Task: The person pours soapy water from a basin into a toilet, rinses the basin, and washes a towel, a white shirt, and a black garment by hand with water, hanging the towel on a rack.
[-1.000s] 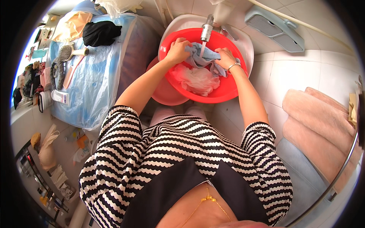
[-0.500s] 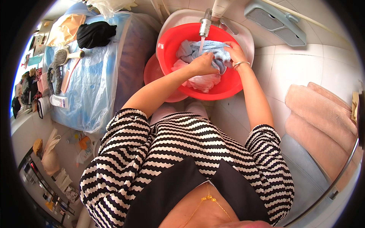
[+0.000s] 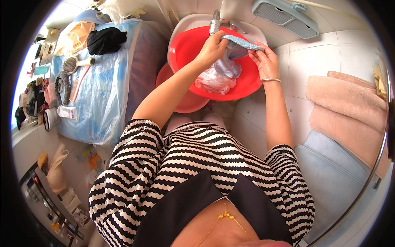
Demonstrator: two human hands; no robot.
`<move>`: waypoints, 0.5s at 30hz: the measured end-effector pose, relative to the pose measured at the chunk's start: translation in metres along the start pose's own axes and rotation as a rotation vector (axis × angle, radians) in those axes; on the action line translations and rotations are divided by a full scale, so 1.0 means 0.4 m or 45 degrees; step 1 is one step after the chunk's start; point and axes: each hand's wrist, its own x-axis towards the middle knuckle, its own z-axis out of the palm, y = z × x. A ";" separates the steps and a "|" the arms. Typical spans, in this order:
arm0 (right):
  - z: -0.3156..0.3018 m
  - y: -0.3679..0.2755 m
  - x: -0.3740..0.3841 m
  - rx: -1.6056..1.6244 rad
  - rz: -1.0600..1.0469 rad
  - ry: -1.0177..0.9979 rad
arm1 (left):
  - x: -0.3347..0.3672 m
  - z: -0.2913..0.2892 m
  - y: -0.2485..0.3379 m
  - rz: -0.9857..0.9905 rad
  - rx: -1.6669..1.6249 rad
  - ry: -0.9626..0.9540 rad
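A light blue cloth (image 3: 243, 43) is stretched between my two hands above a red basin (image 3: 181, 45). My left hand (image 3: 213, 48) is closed on its left end, just below the metal tap (image 3: 214, 25). At the other end, my right hand (image 3: 265, 61) pinches the cloth between thumb and fingers; a bangle circles that wrist. The cloth's lower part hangs toward the basin. Wet pink and white fabric (image 3: 217, 79) lies bunched inside the basin. Whether water flows from the tap is hidden behind my left hand.
The basin rests on a white sink (image 3: 193, 20), with another red basin (image 3: 181, 105) lower down. Left stands a plastic-covered appliance (image 3: 98, 99) bearing a hairbrush (image 3: 72, 64), a comb (image 3: 78, 86), a tube (image 3: 67, 112) and black cloth (image 3: 107, 41). Towels (image 3: 345, 103) hang at right.
Both hands have risen out of the basin and moved apart, lifting the blue cloth and drawing its edge out between them. The pink and white fabric stays in the basin.
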 end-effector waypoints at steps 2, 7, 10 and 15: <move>-0.001 -0.032 -0.008 -0.407 -0.100 0.156 | 0.024 -0.010 0.055 0.050 -0.048 -0.122; -0.002 -0.121 -0.009 -0.996 -0.922 0.147 | 0.048 -0.036 0.245 0.133 -0.134 -0.305; 0.123 -0.191 -0.057 -0.323 -0.874 -0.213 | 0.071 -0.057 0.336 0.201 0.272 -0.379; 0.194 -0.212 -0.030 -0.861 -1.043 -0.141 | 0.060 -0.119 0.351 0.213 0.144 -0.584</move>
